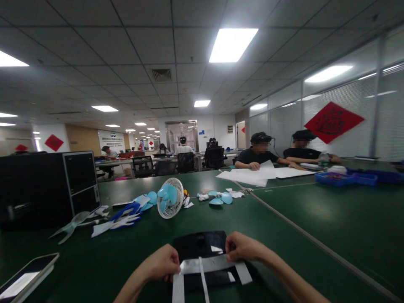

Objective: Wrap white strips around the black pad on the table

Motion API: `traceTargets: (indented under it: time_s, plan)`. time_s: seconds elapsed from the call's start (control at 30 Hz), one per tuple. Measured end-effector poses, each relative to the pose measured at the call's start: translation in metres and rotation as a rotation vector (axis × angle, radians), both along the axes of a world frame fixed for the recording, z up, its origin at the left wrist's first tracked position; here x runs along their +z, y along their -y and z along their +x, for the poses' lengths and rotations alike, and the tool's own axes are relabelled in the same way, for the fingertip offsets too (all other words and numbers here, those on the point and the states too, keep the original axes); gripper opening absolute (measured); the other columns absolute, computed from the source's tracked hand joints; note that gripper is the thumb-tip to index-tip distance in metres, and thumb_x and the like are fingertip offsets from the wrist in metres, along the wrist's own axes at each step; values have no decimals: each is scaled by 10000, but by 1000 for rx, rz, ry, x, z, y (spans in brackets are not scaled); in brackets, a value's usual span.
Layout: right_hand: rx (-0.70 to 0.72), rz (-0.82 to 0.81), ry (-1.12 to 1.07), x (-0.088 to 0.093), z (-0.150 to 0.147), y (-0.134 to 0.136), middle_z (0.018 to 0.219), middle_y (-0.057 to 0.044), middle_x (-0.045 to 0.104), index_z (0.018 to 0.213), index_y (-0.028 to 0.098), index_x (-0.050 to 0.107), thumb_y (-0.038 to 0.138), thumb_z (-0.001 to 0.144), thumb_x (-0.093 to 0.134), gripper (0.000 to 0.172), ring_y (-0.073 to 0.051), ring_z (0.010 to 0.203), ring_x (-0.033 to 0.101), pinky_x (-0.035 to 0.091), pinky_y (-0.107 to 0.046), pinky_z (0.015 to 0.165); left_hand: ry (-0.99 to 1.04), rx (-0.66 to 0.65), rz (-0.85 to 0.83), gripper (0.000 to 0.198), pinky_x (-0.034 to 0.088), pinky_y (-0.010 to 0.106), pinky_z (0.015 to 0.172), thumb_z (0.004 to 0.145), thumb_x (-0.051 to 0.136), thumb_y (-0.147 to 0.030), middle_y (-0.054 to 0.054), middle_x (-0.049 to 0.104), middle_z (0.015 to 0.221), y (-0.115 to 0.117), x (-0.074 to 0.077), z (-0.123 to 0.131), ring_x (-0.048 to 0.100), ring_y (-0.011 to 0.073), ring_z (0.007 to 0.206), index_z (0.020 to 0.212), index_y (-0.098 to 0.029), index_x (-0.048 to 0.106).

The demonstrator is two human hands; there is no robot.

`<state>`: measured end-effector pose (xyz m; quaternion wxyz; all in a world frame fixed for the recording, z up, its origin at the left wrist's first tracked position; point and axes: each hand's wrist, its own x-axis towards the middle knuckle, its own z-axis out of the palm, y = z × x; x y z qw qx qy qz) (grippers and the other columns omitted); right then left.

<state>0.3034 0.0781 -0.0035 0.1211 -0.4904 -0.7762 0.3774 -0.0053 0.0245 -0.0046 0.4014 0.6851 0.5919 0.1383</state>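
A dark, glossy black panel lies on the green table in front of me. Across its middle runs a shiny grey strip that looks like tape. My left hand pinches the strip's left end, fingers closed. At the other end, my right hand is closed with thumb and fingertips on the strip's upper right corner. Pale ribbed strips hang toward me, one at the left and a shorter one at the right. A thin white strip crosses the middle. Small white patches show on the panel.
Beyond the panel stand a small fan with blue blades, blue-and-white gloves and loose blue blades. A black computer case is left, a phone near left. Co-workers sit behind white sheets; blue trays lie right.
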Motion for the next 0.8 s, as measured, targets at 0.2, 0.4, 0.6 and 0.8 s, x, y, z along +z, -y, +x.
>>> traceTargets:
  time_s: [0.2,0.4,0.6,0.8]
  plan:
    - [-41,80,74,5,-1,7,754,-4,675,778,155,692,168,656,660,127,-157,714,610,431,-235,594,-67,0,66,147,331,215,475,604,566,-288,-31,546,513,7,7,6,495,115,497,648,-156,612]
    - [-70,110,109,7,-4,9,744,-4,680,783,158,698,178,649,662,140,-151,694,611,419,-226,566,-109,0,114,140,372,239,525,620,554,-252,-5,606,597,8,7,7,573,158,588,677,-154,635]
    - [-58,188,175,5,-7,8,705,2,667,763,152,696,169,589,686,175,-140,645,593,373,-213,508,-263,-14,217,144,402,252,578,667,572,-232,42,676,777,12,11,10,619,195,722,752,-153,658]
    - [-73,177,193,5,-6,10,804,-5,686,808,167,701,204,595,701,216,-154,721,611,401,-222,549,-217,-235,406,291,406,241,701,759,474,-118,10,615,970,19,11,18,559,148,839,967,-230,644]
